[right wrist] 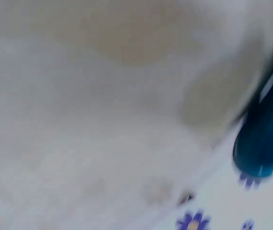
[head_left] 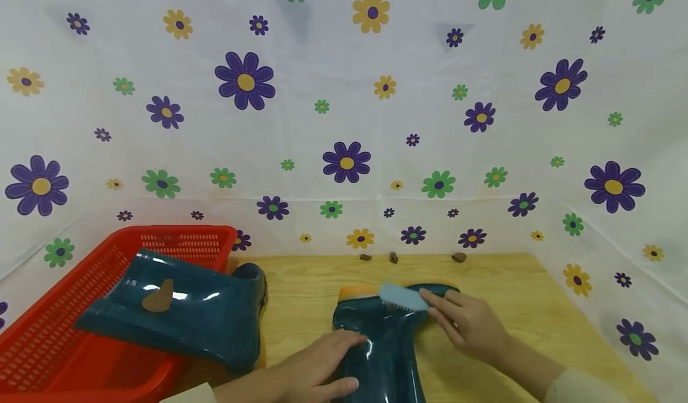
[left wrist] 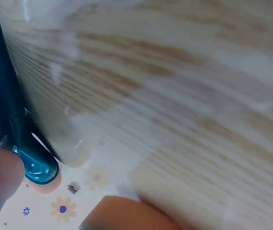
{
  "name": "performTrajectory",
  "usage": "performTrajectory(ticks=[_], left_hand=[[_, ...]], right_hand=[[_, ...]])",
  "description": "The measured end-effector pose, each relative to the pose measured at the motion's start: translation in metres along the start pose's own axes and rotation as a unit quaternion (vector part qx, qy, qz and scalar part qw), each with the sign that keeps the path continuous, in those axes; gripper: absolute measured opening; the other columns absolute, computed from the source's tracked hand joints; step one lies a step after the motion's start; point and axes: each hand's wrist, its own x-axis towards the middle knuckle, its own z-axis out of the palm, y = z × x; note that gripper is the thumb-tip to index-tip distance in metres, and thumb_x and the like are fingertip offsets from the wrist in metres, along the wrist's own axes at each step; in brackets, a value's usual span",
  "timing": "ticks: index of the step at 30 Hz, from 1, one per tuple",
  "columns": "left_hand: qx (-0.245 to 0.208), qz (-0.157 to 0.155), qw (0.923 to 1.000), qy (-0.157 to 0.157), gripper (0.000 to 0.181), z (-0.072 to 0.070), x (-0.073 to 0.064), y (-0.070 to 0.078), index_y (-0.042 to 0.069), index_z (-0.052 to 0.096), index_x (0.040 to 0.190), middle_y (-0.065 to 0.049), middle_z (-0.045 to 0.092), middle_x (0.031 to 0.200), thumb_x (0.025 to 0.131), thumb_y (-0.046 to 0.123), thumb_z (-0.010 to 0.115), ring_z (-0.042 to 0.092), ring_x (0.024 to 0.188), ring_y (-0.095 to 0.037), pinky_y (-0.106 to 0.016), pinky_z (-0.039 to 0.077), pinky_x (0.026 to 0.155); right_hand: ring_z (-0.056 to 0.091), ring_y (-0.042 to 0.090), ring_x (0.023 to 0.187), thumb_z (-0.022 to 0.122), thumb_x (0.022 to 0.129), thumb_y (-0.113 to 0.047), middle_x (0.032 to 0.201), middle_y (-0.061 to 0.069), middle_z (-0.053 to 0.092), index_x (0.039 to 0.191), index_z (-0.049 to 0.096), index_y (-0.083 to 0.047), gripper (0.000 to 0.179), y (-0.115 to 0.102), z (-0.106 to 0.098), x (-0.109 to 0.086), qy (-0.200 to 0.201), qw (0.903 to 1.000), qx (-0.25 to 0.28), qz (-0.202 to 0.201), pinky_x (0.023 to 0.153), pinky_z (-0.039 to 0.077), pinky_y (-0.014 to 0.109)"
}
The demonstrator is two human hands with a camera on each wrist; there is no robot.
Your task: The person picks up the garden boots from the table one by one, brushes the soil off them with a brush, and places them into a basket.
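Note:
A glossy dark teal rain boot [head_left: 378, 355] with a tan sole lies on its side on the wooden table. My left hand [head_left: 317, 367] rests on its shaft, fingers and thumb spread. My right hand [head_left: 473, 325] pinches a light blue brush [head_left: 405, 297], bristles down against the boot near the sole. In the left wrist view the boot [left wrist: 7, 86] shows at the left edge beside part of my hand [left wrist: 0, 167]. The right wrist view has only the boot's toe [right wrist: 261, 143] at its right; my right hand is out of that frame.
On the left stands a red plastic basket [head_left: 126, 236]. A second teal boot [head_left: 215, 313] lies across its rim with a brown patch [head_left: 159, 297] on its shaft. Small brown lumps [head_left: 458, 257] lie along the table's back edge. A flowered white sheet [head_left: 322, 128] hangs behind.

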Motion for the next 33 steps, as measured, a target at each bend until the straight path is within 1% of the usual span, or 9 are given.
performTrajectory(ticks=[3,6,9,12,17,21,26,30,33], left_hand=[[0.102,0.090,0.9907,-0.002,0.040,-0.002,-0.001,0.004,0.009,0.048,0.142,-0.006,0.048,0.145,0.106,0.025,0.042,0.046,0.133,-0.018,-0.040,0.039,0.113],[0.187,0.156,0.9698,-0.007,0.036,0.001,-0.001,0.007,0.010,0.054,0.135,-0.006,0.053,0.139,0.105,0.029,0.047,0.050,0.130,-0.017,-0.038,0.040,0.113],[0.257,0.174,0.9500,-0.035,0.042,0.005,-0.002,0.008,0.013,0.055,0.135,-0.003,0.055,0.139,0.105,0.041,0.049,0.049,0.134,-0.017,-0.038,0.039,0.114],[0.306,0.175,0.9343,-0.048,0.040,0.008,-0.004,0.009,0.016,0.056,0.135,0.000,0.057,0.140,0.106,0.042,0.045,0.048,0.136,-0.017,-0.038,0.038,0.114],[0.325,0.167,0.9296,-0.044,0.037,0.008,-0.006,0.007,0.018,0.059,0.129,0.001,0.057,0.139,0.106,0.043,0.045,0.049,0.135,-0.016,-0.036,0.038,0.115],[0.323,0.159,0.9317,-0.045,0.037,0.008,-0.007,0.006,0.018,0.060,0.128,0.003,0.058,0.137,0.105,0.043,0.046,0.049,0.135,-0.015,-0.035,0.038,0.115],[0.323,0.162,0.9312,-0.045,0.035,0.008,-0.007,0.007,0.019,0.060,0.127,0.004,0.061,0.134,0.106,0.042,0.045,0.050,0.134,-0.014,-0.036,0.038,0.114],[0.337,0.188,0.9223,-0.023,0.027,0.011,-0.006,0.008,0.022,0.062,0.122,0.006,0.063,0.127,0.106,0.038,0.046,0.054,0.127,-0.013,-0.036,0.040,0.112],[0.360,0.204,0.9106,-0.008,0.022,0.013,-0.003,0.011,0.026,0.062,0.117,0.008,0.063,0.120,0.107,0.036,0.045,0.056,0.116,-0.010,-0.032,0.041,0.110]], right_hand=[[0.031,0.000,0.057,0.038,0.108,-0.042,0.067,-0.007,0.046,0.119,0.073,-0.008,0.050,0.026,-0.008,0.008,0.024,0.9958,-0.084,0.026,0.049,0.028,0.013],[0.030,0.002,0.056,0.031,0.108,-0.047,0.065,-0.004,0.045,0.115,0.075,-0.007,0.060,0.048,-0.015,0.007,0.028,0.9882,-0.145,0.039,0.047,0.027,0.015],[0.029,0.004,0.056,0.027,0.108,-0.049,0.065,-0.003,0.045,0.114,0.076,-0.009,0.063,0.063,-0.023,0.000,0.017,0.9840,-0.173,0.039,0.046,0.025,0.016],[0.026,0.002,0.057,0.030,0.108,-0.048,0.065,-0.004,0.044,0.112,0.077,-0.011,0.059,0.070,-0.027,-0.008,0.015,0.9856,-0.167,0.016,0.046,0.024,0.016],[0.025,-0.001,0.058,0.036,0.108,-0.044,0.065,-0.005,0.046,0.111,0.077,-0.009,0.054,0.071,-0.031,-0.009,0.037,0.9908,-0.128,-0.027,0.047,0.024,0.015],[0.026,-0.002,0.057,0.037,0.107,-0.045,0.065,-0.006,0.046,0.113,0.076,-0.006,0.055,0.071,-0.036,-0.007,0.055,0.9937,-0.098,-0.003,0.048,0.024,0.014],[0.024,-0.003,0.058,0.037,0.107,-0.046,0.064,-0.007,0.044,0.112,0.076,-0.005,0.057,0.070,-0.039,-0.007,0.056,0.9931,-0.103,0.011,0.048,0.023,0.014],[0.027,-0.003,0.057,0.036,0.107,-0.046,0.064,-0.006,0.047,0.111,0.076,-0.004,0.058,0.069,-0.039,-0.010,0.055,0.9926,-0.107,0.017,0.048,0.026,0.015],[0.034,0.001,0.055,0.036,0.108,-0.045,0.066,-0.003,0.053,0.112,0.075,-0.003,0.057,0.068,-0.039,-0.013,0.050,0.9912,-0.118,0.032,0.047,0.031,0.018]])
